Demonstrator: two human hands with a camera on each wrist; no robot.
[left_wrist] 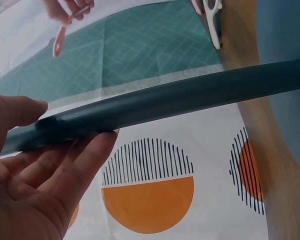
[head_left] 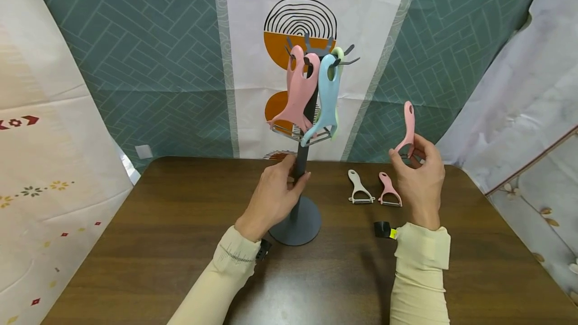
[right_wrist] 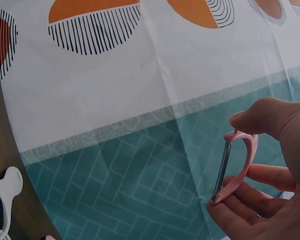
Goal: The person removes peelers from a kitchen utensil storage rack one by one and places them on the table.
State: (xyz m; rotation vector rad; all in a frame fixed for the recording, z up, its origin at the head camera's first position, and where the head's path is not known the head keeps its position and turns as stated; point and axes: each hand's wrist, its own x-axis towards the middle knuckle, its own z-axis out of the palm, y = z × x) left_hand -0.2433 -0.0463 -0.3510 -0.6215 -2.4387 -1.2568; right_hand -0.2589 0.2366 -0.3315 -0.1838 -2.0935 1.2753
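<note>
My left hand (head_left: pixel 276 192) grips the dark post (left_wrist: pixel 155 102) of a rack that stands on a round base (head_left: pixel 311 222). Hooks at the rack's top carry a pink peeler (head_left: pixel 301 92), a light blue peeler (head_left: pixel 328 89), another pink one behind and a green one mostly hidden. To the right, my right hand (head_left: pixel 420 179) pinches a pink peeler (head_left: pixel 409 122) by its blade end, handle pointing up. In the right wrist view its metal blade (right_wrist: pixel 222 170) shows between thumb and fingers. The held peeler is apart from the rack.
A white peeler (head_left: pixel 356 184) and a pink peeler (head_left: pixel 387 187) lie on the brown table (head_left: pixel 189 224), between the rack and my right hand. A patterned curtain (head_left: pixel 171 64) hangs behind the table's far edge. Several bare hooks (head_left: pixel 331 42) fan out at the rack's top.
</note>
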